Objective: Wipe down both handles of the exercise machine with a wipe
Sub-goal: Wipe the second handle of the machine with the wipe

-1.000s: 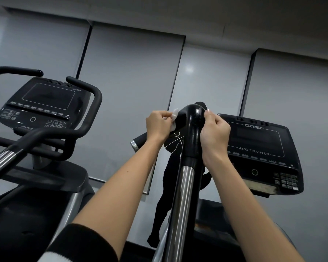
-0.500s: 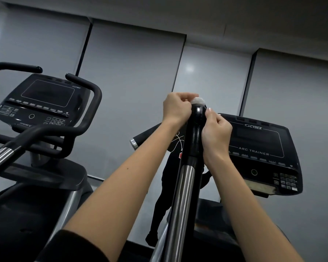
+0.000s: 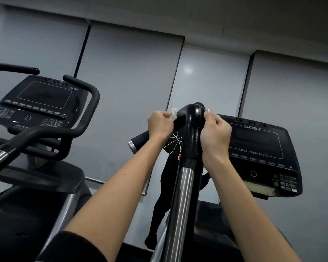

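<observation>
**Wipe held just left of the handle's bend, with the left hand nearer the unwiped limb**

The black handle (image 3: pixel 192 118) rose from its chrome post (image 3: pixel 180 195), bent over at the top, and ran down and left from the bend to a capped end (image 3: pixel 132 145). The left hand (image 3: pixel 160 125) sat just left of the bend, fingers curled and pinching the white wipe (image 3: pixel 173 114) against that sloping limb. The right hand (image 3: pixel 215 133) was on the bend's right side, fingers curled round the upright part, apparently steadying it. The next stroke probably followed the sloping limb down and left, away from the bend. The console (image 3: pixel 257 148) lay right of the bend. The second handle could not be picked out.
</observation>
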A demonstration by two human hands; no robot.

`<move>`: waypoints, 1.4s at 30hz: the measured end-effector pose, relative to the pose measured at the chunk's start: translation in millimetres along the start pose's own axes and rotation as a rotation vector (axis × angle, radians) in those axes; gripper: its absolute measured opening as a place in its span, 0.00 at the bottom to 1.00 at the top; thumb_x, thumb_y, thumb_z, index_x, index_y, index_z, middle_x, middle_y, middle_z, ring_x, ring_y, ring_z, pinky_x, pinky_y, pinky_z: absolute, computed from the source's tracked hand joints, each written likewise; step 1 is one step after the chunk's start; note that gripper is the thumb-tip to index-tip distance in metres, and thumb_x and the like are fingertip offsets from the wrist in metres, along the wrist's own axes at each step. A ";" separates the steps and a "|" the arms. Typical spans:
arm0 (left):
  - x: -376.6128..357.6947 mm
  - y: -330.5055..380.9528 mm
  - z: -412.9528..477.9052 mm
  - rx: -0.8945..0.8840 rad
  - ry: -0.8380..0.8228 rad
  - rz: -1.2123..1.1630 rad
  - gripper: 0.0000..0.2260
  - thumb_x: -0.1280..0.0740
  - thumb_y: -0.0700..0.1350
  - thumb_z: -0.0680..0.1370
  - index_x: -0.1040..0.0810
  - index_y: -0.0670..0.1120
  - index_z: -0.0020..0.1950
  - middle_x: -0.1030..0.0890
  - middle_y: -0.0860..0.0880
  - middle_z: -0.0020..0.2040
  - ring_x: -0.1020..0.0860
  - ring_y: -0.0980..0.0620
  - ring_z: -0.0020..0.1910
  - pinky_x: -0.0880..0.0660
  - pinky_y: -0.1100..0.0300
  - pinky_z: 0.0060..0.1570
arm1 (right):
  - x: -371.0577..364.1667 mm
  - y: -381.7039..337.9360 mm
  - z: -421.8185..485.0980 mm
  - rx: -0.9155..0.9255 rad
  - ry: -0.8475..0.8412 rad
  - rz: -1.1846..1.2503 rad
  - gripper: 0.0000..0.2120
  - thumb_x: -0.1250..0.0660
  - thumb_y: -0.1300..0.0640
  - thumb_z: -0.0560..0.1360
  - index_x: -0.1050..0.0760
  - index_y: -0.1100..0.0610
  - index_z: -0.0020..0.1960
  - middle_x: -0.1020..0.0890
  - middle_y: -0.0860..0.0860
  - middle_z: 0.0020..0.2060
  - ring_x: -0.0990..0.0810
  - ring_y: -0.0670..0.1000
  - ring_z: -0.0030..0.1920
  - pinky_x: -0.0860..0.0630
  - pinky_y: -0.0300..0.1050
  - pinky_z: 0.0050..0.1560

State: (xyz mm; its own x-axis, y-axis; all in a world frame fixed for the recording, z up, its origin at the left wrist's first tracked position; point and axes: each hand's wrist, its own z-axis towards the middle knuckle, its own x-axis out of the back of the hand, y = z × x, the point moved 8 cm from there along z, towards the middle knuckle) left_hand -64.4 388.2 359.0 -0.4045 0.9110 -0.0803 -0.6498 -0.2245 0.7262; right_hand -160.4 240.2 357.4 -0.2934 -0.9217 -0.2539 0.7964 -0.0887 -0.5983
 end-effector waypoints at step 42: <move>44.1 16.0 -9.8 -0.370 0.041 0.297 0.10 0.36 0.42 0.77 0.19 0.41 0.55 0.28 0.46 0.45 0.25 0.47 0.46 0.37 0.69 0.44 | 1.3 1.3 -1.4 -0.001 0.003 0.025 0.23 0.41 0.56 0.79 0.44 0.53 0.26 0.42 0.47 0.24 0.43 0.48 0.29 0.40 0.45 0.34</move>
State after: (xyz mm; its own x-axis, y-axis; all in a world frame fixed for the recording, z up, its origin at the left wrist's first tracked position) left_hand -98.9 421.4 360.4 -0.6277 0.7760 0.0619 -0.6848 -0.5883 0.4300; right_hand -160.4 239.4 355.2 -0.2752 -0.9223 -0.2713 0.8027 -0.0651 -0.5928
